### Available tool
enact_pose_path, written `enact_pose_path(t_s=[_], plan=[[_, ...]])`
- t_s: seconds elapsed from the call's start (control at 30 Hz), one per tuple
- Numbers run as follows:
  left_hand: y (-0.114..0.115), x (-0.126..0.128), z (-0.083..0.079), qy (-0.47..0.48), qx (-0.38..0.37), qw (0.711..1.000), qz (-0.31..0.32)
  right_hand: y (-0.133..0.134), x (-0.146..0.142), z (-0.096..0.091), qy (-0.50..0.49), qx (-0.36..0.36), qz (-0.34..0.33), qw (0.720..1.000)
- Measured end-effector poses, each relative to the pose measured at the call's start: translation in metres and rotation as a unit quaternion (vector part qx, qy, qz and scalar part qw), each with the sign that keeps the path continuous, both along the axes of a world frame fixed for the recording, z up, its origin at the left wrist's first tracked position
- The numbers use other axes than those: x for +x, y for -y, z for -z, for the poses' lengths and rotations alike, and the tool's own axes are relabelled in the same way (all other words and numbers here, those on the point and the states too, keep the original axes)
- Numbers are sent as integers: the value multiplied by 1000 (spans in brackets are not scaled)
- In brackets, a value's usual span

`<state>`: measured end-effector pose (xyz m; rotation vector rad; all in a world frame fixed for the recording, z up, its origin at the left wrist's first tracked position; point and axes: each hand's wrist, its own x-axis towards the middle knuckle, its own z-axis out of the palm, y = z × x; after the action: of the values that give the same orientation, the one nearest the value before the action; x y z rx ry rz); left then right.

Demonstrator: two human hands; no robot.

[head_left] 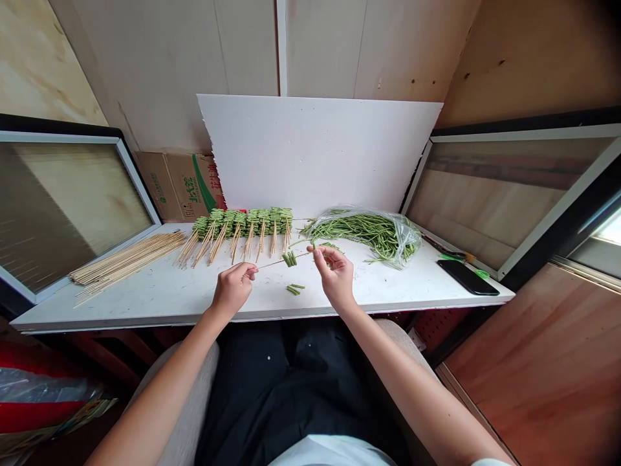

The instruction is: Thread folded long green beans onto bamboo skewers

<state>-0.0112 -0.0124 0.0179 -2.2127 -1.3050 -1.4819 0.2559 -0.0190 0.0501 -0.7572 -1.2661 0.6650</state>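
My left hand (233, 287) is closed in a pinch on the end of a thin bamboo skewer (272, 263) that runs to the right above the white table (160, 298). A few short green bean pieces (290, 259) are threaded on the skewer. My right hand (334, 272) is closed at the skewer's other end, its fingertips pinched on a bean piece. Two or three cut bean pieces (294, 288) lie on the table between my hands.
A row of finished bean skewers (242, 230) lies at the back. Bare bamboo skewers (126, 259) are piled at the left. A plastic bag of long green beans (373, 234) sits at the right, with a black phone (467, 277) and scissors (456, 255) beyond. A white foam board (315, 149) leans on the wall.
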Motion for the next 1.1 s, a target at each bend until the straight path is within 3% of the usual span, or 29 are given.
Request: enact_pose_path(t_s=[0.43,0.6,0.77,1.1], plan=[[-4,-1,9,25,-90,994,56,10,-1,-8,70,79,43,993],[3,9,4,32,-118,989,85,13,-4,-9,89,97,33,991],[10,20,-5,49,-133,985,96,18,-10,-10,96,69,9,993],[10,19,-8,71,-165,976,121,17,-8,-10,134,86,2,987]])
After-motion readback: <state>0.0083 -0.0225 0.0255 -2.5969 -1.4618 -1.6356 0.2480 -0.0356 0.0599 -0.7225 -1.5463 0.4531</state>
